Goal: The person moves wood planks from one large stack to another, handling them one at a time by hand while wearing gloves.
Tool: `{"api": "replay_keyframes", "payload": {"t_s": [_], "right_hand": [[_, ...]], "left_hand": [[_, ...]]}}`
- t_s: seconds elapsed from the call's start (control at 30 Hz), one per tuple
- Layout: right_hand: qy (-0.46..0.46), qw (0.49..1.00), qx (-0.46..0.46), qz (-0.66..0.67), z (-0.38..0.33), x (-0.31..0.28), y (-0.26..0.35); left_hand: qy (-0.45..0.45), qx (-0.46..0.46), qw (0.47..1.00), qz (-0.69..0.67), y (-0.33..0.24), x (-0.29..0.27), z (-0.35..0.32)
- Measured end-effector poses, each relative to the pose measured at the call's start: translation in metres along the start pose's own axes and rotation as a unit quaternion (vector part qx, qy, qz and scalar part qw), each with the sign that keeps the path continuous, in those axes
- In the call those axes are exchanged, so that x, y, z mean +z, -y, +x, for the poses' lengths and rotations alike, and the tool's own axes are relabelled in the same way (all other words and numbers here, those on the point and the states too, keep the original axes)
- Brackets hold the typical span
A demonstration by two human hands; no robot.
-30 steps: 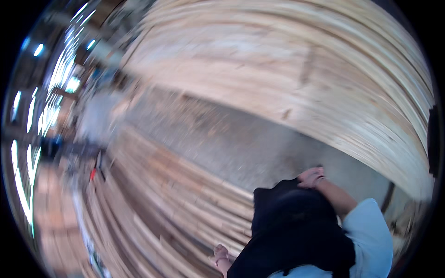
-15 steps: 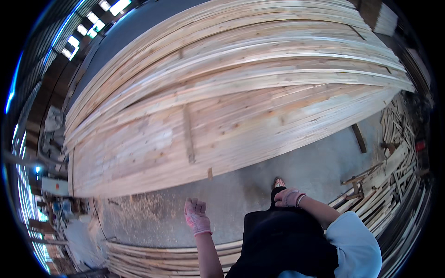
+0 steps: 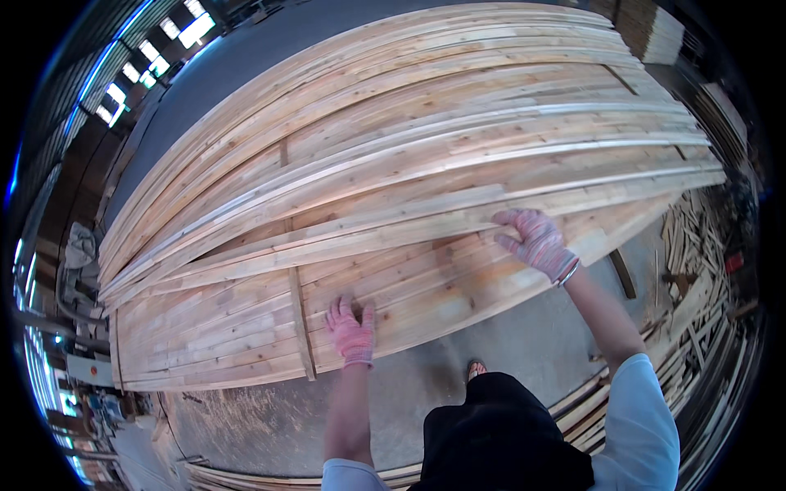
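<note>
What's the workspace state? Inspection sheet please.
Surface: grey concrete floor, sawdust on it.
Job's things: big stack of long planks; a thin cross strip lies over it.
Clutter: loose offcuts at right, more planks below.
Grippers: left hand, gloved, flat on the stack's near edge; right hand, gloved, fingers on a plank edge.
Cables: nothing seen.
Surroundings: shed, roof lights top left.

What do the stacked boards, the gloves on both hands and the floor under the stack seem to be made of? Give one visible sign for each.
Stacked boards: pale, unfinished sawn wood, with grain and knots showing. Gloves on the left hand and right hand: probably knitted fabric, pink and white speckled, with ribbed cuffs. Floor: likely bare concrete, grey and matt, dusted with sawdust.
</note>
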State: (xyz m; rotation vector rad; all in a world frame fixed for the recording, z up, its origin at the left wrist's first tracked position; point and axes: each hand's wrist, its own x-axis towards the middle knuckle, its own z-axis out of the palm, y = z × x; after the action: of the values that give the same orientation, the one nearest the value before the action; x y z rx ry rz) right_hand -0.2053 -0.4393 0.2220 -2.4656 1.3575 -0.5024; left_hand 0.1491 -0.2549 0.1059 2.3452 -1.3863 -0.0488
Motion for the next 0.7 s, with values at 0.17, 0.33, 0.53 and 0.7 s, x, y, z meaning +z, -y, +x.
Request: {"api": "replay_keyframes", "payload": {"t_s": [0.17, 0.33, 0.53, 0.7], "right_hand": [[-0.114, 0.988, -0.086, -0.065, 0.102, 0.029, -0.042], [0.034, 0.981, -0.005, -0.193, 0.184, 0.007, -0.007], [-0.002, 0.982, -0.044, -0.181, 0.218, 0.051, -0.045], [0.061, 0.921, -0.053, -0.382, 0.229, 0.034, -0.013]], "left_hand": [[0.02, -0.034, 0.999, 0.03, -0.014, 0.001, 0.005], [-0.022, -0.036, 0.998, 0.056, -0.005, 0.008, -0.003], [0.004, -0.051, 0.998, 0.048, 0.0, -0.001, -0.005], [0.024, -0.06, 0.998, 0.015, 0.0, -0.006, -0.004]]}}
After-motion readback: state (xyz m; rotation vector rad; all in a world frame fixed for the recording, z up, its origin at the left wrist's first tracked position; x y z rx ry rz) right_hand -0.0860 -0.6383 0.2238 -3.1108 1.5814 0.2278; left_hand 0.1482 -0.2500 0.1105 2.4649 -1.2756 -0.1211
